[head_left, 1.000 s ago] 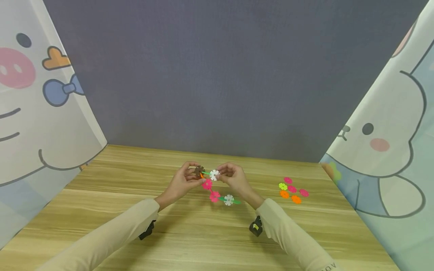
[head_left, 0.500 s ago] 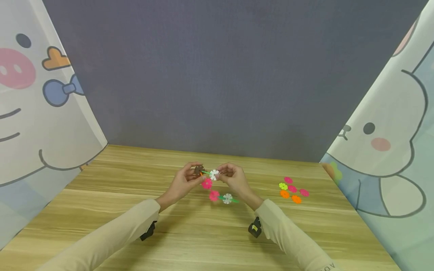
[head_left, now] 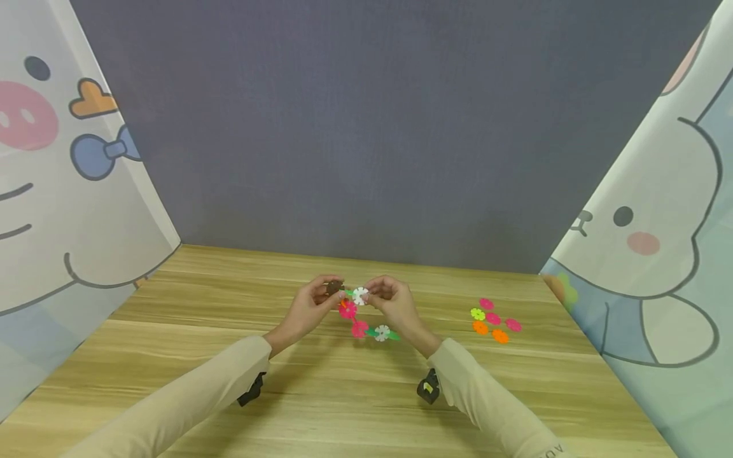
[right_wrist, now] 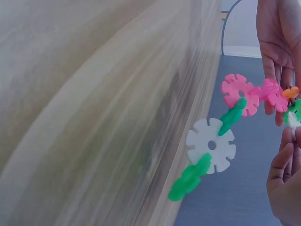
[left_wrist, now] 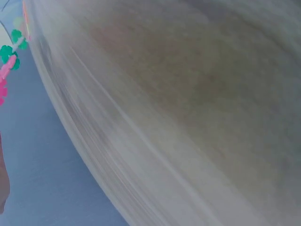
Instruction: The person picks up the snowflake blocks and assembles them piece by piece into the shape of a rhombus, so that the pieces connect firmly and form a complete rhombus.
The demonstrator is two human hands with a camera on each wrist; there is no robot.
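Note:
A chain of interlocking snowflake discs hangs between my hands above the table. My left hand (head_left: pixel 308 310) pinches the brown snowflake disc (head_left: pixel 335 287) at the chain's upper left. My right hand (head_left: pixel 395 305) pinches the edge of a white snowflake disc (head_left: pixel 360 296), joined to the brown one by a green disc. Below the left fingertips come an orange disc (right_wrist: pixel 290 92) and pink discs (head_left: pixel 347 310). The loose lower end bears a second white disc (right_wrist: pixel 211 145) between two green discs (right_wrist: pixel 189 178). The left wrist view shows mostly blurred tabletop, with part of the chain at its left edge.
On the wooden table (head_left: pixel 321 407), several loose snowflake discs lie to the right, among them a yellow disc (head_left: pixel 478 314), an orange disc (head_left: pixel 500 336) and a pink disc (head_left: pixel 513 325). A dark panel (head_left: pixel 366 140) stands behind, with cartoon-printed sheets at both sides.
The brown disc has tilted in my left fingers and now looks narrower. The lower end of the chain has swung slightly left and up. Both hands stay nearly in place.

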